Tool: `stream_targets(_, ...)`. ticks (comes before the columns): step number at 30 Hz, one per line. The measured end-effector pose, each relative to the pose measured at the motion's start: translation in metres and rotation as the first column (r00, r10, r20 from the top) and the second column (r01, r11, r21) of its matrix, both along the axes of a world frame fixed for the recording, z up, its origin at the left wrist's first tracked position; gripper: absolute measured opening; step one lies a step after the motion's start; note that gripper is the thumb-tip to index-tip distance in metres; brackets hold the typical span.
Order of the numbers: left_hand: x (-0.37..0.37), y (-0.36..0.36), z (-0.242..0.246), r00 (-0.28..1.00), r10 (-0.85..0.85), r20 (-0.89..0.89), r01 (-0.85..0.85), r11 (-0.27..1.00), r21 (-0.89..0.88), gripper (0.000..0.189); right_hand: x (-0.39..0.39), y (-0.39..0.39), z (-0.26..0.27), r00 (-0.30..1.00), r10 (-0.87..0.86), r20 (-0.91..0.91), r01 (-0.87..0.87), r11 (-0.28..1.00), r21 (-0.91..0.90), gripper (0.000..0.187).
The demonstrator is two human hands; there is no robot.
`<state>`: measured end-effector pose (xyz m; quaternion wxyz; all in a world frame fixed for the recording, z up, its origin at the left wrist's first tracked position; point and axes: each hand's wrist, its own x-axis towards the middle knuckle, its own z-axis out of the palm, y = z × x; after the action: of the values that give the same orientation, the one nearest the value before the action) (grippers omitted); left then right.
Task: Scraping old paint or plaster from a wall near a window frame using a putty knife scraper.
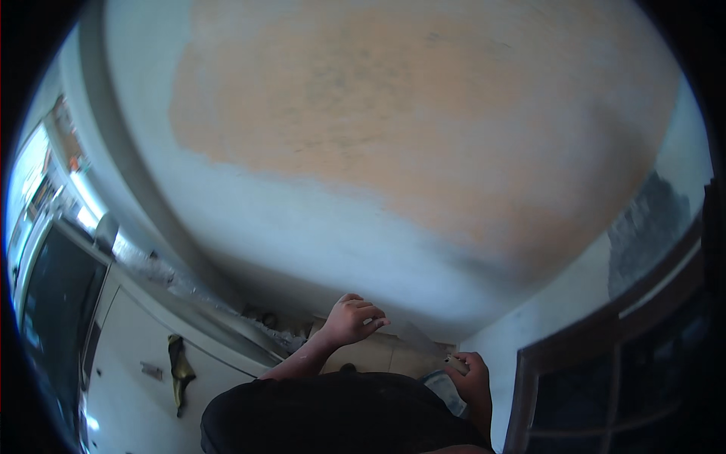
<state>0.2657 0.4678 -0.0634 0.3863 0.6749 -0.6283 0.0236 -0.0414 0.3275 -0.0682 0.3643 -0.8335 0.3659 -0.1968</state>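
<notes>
My right hand (475,377) is at the lower right, closed around the pale handle (457,364) of a flat-bladed tool, which looks like a putty knife. Its thin translucent-looking blade (421,339) points up and left, blurred against the floor and wall. My left hand (357,319) hangs free in front of my body, with loosely bent fingers and nothing visible in it. Before me rises a wall (272,198), whitish low down and at the left, with a broad peach-coloured area (363,102) bearing dark marks. Below my right hand a pale bucket-like container (445,390) shows partly.
At the left stands a white cabinet (130,363) with a dark cloth (180,371) on it, beside a dark-screened panel (62,289). A brown-framed glazed door or window (567,386) borders the right. A grey patch (649,232) marks the side wall. Tiled floor (374,354) shows below.
</notes>
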Motion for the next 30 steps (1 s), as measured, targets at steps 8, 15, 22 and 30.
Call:
stream_targets(8,-0.082,-0.094,0.020,0.947,-0.304,0.102,0.306,0.952,-0.009,0.032,-0.126,0.030,-0.034,0.838,-0.536,0.098,0.517,0.839,0.168,0.032)
stream_targets(15,-0.151,-0.161,0.017,0.813,-0.571,0.115,0.570,0.821,0.042,0.078,-0.187,0.068,-0.060,0.522,-0.746,0.414,0.677,0.658,0.331,0.036)
stream_targets(22,-0.193,-0.234,-0.008,0.564,-0.820,-0.103,0.823,0.568,-0.016,0.108,-0.188,0.076,-0.030,0.282,-0.855,0.436,0.888,0.405,0.220,0.043)
stream_targets(30,-0.238,-0.327,0.004,0.131,-0.979,-0.159,0.981,0.150,-0.119,0.112,-0.157,0.075,-0.008,0.076,-0.829,0.554,0.995,0.101,0.016,0.040)
